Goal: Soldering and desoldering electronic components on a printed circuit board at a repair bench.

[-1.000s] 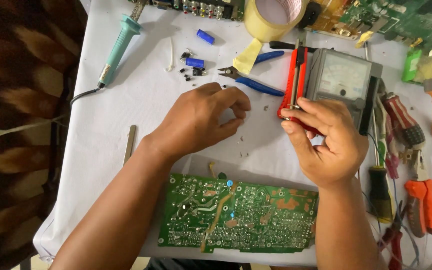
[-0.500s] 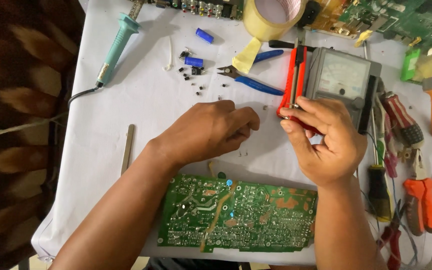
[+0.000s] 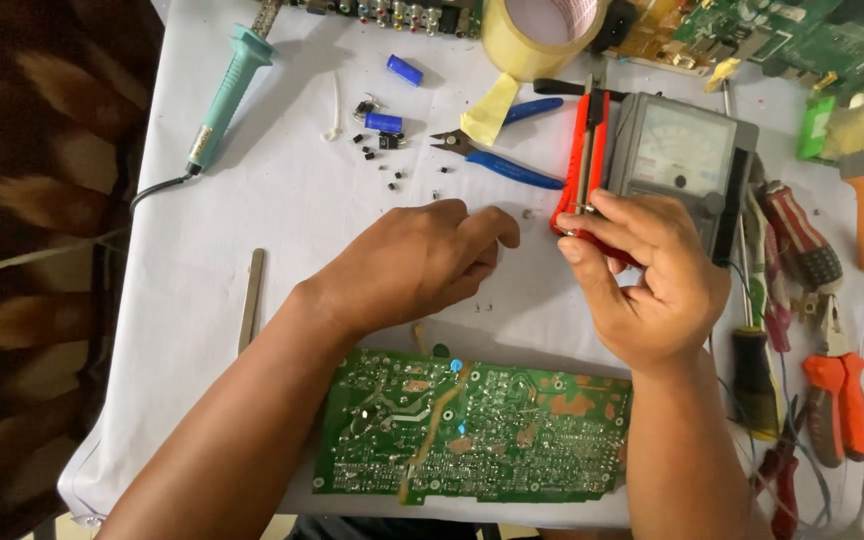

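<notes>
Centrally, on the white-covered counter [image 3: 252, 210], a green circuit board [image 3: 472, 440] is laid at the near edge, beyond which the left hand [image 3: 412, 265] is rested with fingers curled closed on nothing visible, while a red probe [image 3: 582, 160] beside the grey meter [image 3: 682, 165] is pinched by the right hand [image 3: 642, 275].

A table covered with a white cloth [image 3: 252, 200] carries a green circuit board [image 3: 472, 425] at six o'clock. A teal soldering iron [image 3: 224, 95] lies at ten o'clock, blue cutters [image 3: 497, 160] and a tape roll [image 3: 537, 35] at twelve, an analog multimeter [image 3: 682, 165] at one, orange-handled pliers [image 3: 837, 400] at four.
</notes>
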